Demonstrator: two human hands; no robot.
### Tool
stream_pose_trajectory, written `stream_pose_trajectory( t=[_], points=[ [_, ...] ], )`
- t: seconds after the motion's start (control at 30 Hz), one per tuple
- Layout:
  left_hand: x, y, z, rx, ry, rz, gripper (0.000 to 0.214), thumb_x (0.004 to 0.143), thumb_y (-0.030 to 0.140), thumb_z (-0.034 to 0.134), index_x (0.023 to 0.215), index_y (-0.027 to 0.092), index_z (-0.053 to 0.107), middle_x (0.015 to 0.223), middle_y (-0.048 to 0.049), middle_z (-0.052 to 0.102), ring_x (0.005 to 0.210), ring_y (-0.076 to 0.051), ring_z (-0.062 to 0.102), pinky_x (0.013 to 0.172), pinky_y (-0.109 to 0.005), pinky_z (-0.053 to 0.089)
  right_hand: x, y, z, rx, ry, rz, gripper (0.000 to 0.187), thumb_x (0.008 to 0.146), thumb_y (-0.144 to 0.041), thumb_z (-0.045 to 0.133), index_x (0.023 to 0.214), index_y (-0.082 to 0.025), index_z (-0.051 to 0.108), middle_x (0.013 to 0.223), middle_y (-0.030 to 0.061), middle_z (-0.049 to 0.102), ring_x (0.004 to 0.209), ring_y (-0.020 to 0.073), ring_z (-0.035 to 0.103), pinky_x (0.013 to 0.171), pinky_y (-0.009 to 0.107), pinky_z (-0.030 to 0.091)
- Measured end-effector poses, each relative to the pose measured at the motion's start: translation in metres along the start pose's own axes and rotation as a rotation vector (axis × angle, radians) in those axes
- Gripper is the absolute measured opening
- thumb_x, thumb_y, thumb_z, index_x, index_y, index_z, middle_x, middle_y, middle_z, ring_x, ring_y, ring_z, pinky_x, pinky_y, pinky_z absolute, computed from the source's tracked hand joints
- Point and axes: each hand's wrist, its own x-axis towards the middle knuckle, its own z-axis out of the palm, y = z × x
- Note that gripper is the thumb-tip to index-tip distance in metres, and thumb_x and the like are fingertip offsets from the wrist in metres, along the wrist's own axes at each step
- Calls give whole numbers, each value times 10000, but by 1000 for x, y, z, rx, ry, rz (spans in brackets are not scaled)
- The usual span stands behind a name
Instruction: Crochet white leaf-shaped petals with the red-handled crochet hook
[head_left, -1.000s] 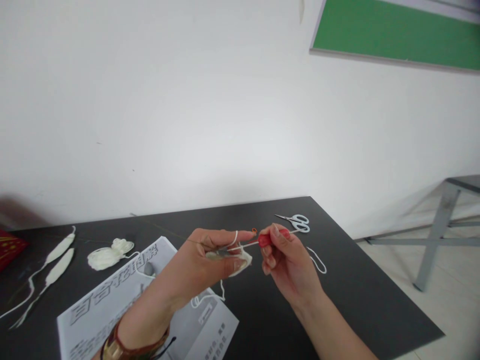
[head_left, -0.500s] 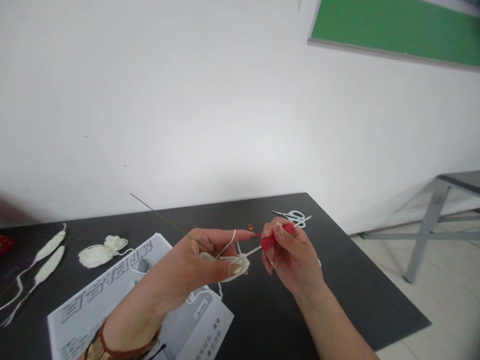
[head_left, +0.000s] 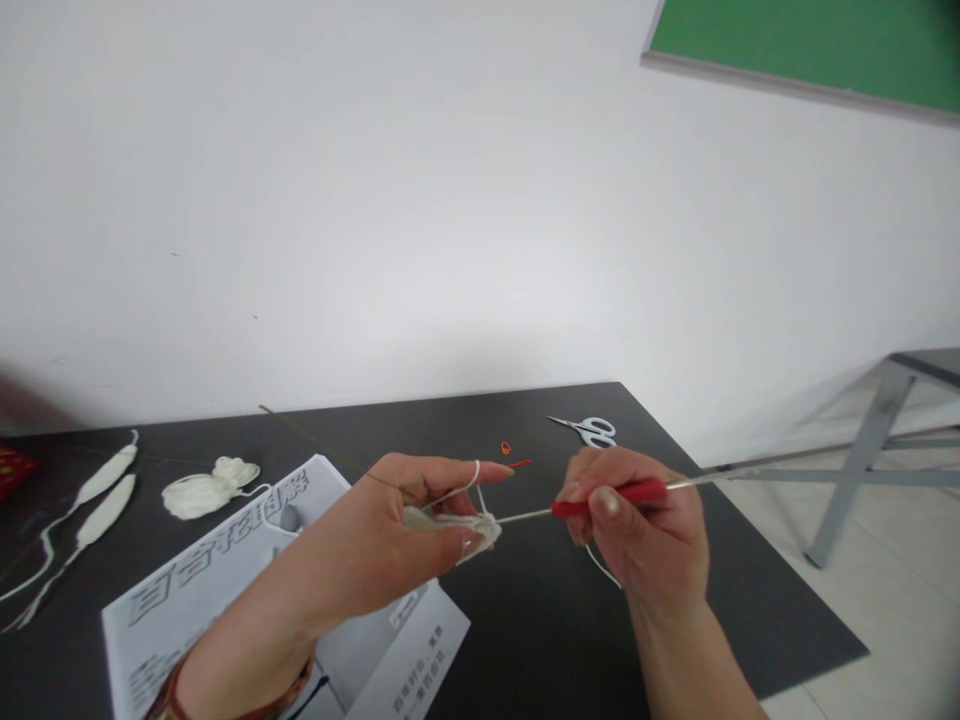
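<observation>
My left hand pinches a small white crochet piece between thumb and fingers. White yarn loops over its stretched index finger and runs down to the piece. A thin dark wire sticks out behind that hand to the upper left. In my right hand is a crochet hook with a red grip, its metal shaft pointing left. The hook's tip is at the edge of the white piece; whether it is inside a stitch I cannot tell.
White-and-blue scissors, an orange stitch marker and a small red stick lie on the black table. Printed paper is under my left forearm. At the left are a yarn bundle and two white crocheted pieces.
My right hand has moved right and turned, so the hook's red grip and back shaft now point right. The left hand keeps its hold on the white piece nearly in place.
</observation>
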Motion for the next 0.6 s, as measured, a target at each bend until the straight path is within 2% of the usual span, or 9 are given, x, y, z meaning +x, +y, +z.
stream_pose_trajectory(
  t=[0.23, 0.43, 0.6],
  points=[
    [2, 1, 2, 54, 60, -7, 415, 689, 246, 681, 1103, 226, 701, 654, 12, 558, 545, -109, 461, 506, -223, 365, -7, -8, 3, -221, -50, -113, 94, 836, -213, 631, 825, -182, 718, 636, 36, 639, 544, 133, 539, 450, 254, 377],
    [3, 7, 2, 184, 56, -23, 407, 718, 246, 646, 1122, 266, 686, 689, 23, 576, 563, -105, 455, 519, -222, 365, -10, -12, 6, -401, -82, -232, 113, 817, -141, 614, 881, -170, 702, 661, 28, 636, 559, 133, 560, 465, 262, 394],
    [6, 5, 6, 314, 192, 35, 410, 705, 225, 630, 1110, 235, 697, 734, -15, 637, 641, -154, 545, 588, -262, 433, -12, -19, 14, -673, -164, -364, 113, 796, -112, 617, 888, -148, 672, 683, 29, 657, 579, 131, 599, 495, 258, 436]
  ],
)
